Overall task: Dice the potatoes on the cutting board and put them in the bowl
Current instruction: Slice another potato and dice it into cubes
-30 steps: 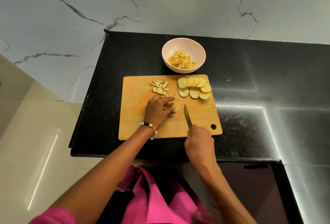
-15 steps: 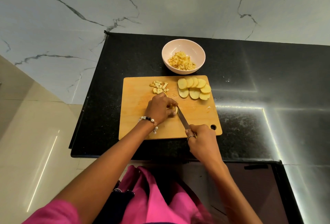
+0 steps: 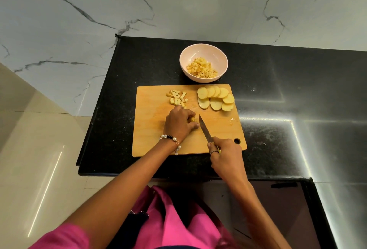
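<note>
Nearby: potato slices (image 3: 216, 98), diced heap (image 3: 177, 97) on cutting board (image 3: 151, 129); bowl (image 3: 203, 54) beyond.

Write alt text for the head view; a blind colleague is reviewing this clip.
A person's left hand holds a potato piece on a rectangular wooden cutting board while the right hand grips a small steel-bladed knife beside it. Round potato slices and a diced pile lie behind; a pale pink bowl holds more dice.
</note>
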`<action>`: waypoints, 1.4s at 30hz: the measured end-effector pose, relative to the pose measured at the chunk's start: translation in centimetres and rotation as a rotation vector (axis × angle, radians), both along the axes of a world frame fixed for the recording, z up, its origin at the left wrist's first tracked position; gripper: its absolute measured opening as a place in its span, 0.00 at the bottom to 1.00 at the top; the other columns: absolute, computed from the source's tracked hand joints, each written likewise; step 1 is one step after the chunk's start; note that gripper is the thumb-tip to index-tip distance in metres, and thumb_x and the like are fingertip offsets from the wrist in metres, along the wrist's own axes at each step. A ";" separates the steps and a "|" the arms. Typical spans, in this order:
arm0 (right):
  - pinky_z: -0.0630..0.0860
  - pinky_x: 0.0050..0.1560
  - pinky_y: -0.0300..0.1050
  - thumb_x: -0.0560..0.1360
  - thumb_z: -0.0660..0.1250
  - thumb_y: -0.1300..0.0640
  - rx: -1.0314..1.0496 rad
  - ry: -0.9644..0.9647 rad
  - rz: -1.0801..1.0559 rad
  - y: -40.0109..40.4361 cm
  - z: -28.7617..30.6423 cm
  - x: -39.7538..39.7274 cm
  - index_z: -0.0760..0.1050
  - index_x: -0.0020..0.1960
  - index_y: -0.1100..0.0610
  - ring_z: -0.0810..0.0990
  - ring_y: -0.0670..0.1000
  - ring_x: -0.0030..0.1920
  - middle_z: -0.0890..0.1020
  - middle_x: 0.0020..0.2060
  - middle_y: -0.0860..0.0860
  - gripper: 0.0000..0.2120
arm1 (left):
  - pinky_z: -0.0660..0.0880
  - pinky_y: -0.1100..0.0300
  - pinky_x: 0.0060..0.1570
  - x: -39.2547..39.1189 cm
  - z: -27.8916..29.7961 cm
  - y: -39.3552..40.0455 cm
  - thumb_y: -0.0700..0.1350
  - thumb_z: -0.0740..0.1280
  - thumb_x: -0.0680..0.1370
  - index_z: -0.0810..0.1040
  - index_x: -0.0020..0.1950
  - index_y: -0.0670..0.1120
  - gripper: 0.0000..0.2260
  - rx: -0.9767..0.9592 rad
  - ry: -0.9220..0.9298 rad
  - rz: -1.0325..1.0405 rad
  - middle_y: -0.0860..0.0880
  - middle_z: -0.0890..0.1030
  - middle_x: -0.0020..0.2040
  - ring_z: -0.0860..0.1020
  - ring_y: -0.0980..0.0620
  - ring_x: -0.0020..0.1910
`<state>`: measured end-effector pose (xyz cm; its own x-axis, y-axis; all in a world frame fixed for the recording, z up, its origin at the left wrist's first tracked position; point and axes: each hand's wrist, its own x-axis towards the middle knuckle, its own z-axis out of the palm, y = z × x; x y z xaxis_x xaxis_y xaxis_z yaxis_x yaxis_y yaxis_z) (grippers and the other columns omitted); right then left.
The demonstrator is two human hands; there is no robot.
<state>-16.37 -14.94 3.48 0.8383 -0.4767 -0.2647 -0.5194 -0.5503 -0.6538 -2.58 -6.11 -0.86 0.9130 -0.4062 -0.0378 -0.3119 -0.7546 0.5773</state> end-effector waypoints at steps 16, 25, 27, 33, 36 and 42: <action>0.77 0.40 0.53 0.80 0.60 0.55 -0.091 -0.024 0.024 -0.1 -0.4 -0.4 0.76 0.59 0.60 0.78 0.55 0.37 0.78 0.38 0.52 0.13 | 0.76 0.60 0.52 0.8 0.0 0.2 0.34 0.73 0.68 0.79 0.61 0.45 0.22 -0.182 0.016 -0.137 0.48 0.83 0.47 0.79 0.54 0.45; 0.69 0.39 0.48 0.82 0.54 0.54 -0.349 0.114 0.175 1.5 -1.1 -0.1 0.65 0.68 0.56 0.76 0.59 0.48 0.73 0.52 0.53 0.16 | 0.72 0.60 0.43 0.0 -0.6 1.0 0.44 0.75 0.68 0.82 0.54 0.43 0.15 -0.135 -0.047 -0.043 0.45 0.80 0.45 0.77 0.49 0.44; 0.71 0.40 0.49 0.82 0.54 0.54 -0.352 0.083 0.147 1.5 -0.9 0.0 0.66 0.68 0.57 0.76 0.58 0.48 0.74 0.52 0.53 0.16 | 0.72 0.62 0.43 0.1 -0.7 1.0 0.43 0.75 0.69 0.83 0.53 0.43 0.13 -0.156 -0.050 -0.035 0.46 0.81 0.45 0.78 0.50 0.44; 0.67 0.39 0.46 0.81 0.55 0.54 -0.263 0.055 0.133 1.9 -0.5 0.9 0.71 0.62 0.58 0.76 0.57 0.47 0.75 0.47 0.53 0.14 | 0.72 0.63 0.42 0.3 -0.7 1.1 0.41 0.74 0.70 0.84 0.50 0.43 0.10 -0.155 -0.087 -0.033 0.45 0.82 0.44 0.79 0.49 0.43; 0.66 0.38 0.46 0.81 0.55 0.54 -0.261 0.081 0.137 2.4 -0.5 1.1 0.72 0.58 0.59 0.76 0.56 0.46 0.72 0.44 0.52 0.12 | 0.73 0.62 0.43 0.4 -0.6 1.1 0.41 0.74 0.69 0.84 0.48 0.43 0.09 -0.174 -0.084 -0.020 0.45 0.83 0.43 0.79 0.49 0.42; 0.63 0.37 0.46 0.81 0.54 0.59 -0.318 0.091 0.173 2.5 -0.6 1.5 0.71 0.55 0.61 0.76 0.58 0.44 0.75 0.47 0.55 0.10 | 0.77 0.57 0.42 0.6 -0.9 1.2 0.39 0.75 0.68 0.85 0.45 0.41 0.07 -0.211 -0.097 -0.057 0.45 0.83 0.40 0.80 0.49 0.39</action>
<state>-14.85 -12.40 2.91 0.8935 -0.4000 -0.2039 -0.4489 -0.8033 -0.3914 -1.99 -4.90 -1.79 0.8837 -0.4465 0.1401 -0.4120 -0.6003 0.6855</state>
